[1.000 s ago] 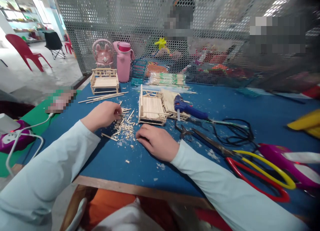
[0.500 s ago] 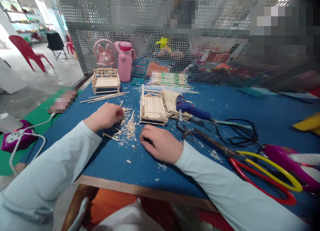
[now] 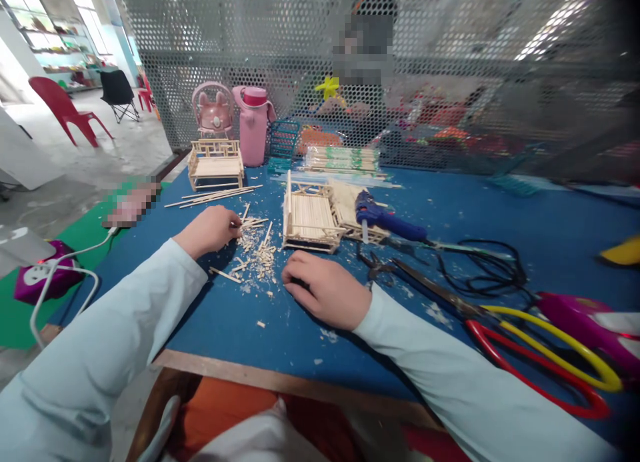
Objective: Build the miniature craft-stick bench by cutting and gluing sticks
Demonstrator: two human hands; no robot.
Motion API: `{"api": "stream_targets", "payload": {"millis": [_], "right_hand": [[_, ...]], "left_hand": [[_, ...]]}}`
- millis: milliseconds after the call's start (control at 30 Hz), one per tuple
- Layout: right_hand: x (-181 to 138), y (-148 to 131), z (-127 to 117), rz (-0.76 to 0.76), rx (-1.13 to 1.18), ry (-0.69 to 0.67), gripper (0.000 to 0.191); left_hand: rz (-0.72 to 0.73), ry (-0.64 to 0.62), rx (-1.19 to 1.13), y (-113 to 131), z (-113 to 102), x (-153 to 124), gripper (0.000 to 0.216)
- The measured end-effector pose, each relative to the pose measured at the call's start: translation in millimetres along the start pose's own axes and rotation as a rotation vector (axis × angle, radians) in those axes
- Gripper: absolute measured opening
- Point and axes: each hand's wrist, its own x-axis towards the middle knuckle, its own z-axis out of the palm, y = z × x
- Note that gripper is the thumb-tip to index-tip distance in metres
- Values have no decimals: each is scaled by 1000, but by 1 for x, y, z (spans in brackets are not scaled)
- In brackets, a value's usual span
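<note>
My left hand [image 3: 213, 230] is closed in a pinch at the left edge of a heap of short cut bamboo sticks [image 3: 263, 259]. Its fingertips touch or nearly touch a few longer pieces; whatever lies between them is too small to make out. My right hand [image 3: 327, 290] rests on the blue table, fingers loosely curled in, with nothing visible in it. Just beyond it stands a small bed-like frame made of sticks [image 3: 311, 215]. A blue glue gun [image 3: 390, 221] leans over a second stick piece [image 3: 350, 209] to its right.
Pliers [image 3: 375, 265] and big red-and-yellow-handled scissors [image 3: 463, 305] lie right of my right hand. Farther back are a finished-looking stick bench [image 3: 216, 165], a pink bottle [image 3: 253, 129], a pink fan [image 3: 214, 112] and bagged sticks [image 3: 343, 159]. Purple power strips [image 3: 45, 272] flank the table; perforated metal [image 3: 280, 49] closes the back.
My left hand has drawn slightly left, uncovering more of the cut pieces. The right hand stays in place. The whole view has shifted a little.
</note>
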Motion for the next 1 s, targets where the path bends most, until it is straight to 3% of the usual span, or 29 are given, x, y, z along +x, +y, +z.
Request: {"api": "stream_targets", "payload": {"millis": [200,433,633,1000], "right_hand": [[-1,0,0,-16,9,16,10],[-1,-1,0,-3,12,2,9],[-1,0,0,-11,2,7,10],[-2,0,0,-12,15,17,9]], "left_hand": [[184,-53,-109,10,-6,-6,21],[-6,125,-34,3,-2,-2,27],[-44,97,-52,10,6,3,31],[-192,202,-120,-18,-6,6,24]]}}
